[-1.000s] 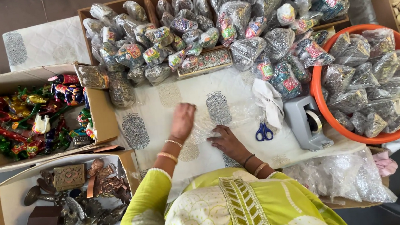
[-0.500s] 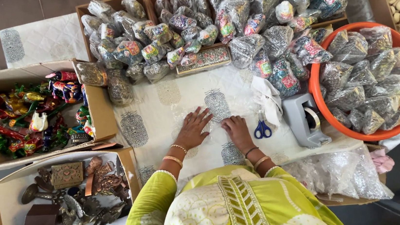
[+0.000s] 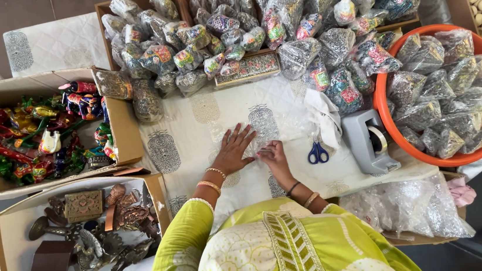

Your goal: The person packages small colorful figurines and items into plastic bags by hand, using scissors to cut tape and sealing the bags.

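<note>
My left hand (image 3: 233,150) lies flat on the white patterned cloth (image 3: 193,128), fingers spread, pressing on a thin clear plastic sheet (image 3: 256,135) that is hard to make out. Right beside it, my right hand (image 3: 272,156) is curled, and its fingertips pinch the sheet's near edge. Both wrists wear bangles, and my sleeves are lime green. Blue-handled scissors (image 3: 317,153) lie just right of my right hand. A grey tape dispenser (image 3: 371,140) stands beyond the scissors.
An orange tub (image 3: 449,160) of wrapped packets sits at the right. Cardboard trays (image 3: 101,13) piled with wrapped items line the far side. One box at the left (image 3: 125,129) holds painted figurines, another (image 3: 4,246) holds metal pieces. Bubble wrap (image 3: 413,207) lies at the near right.
My left hand has come back from farther out on the cloth and spread flat. My right hand has moved up beside it and curled its fingers onto the plastic.
</note>
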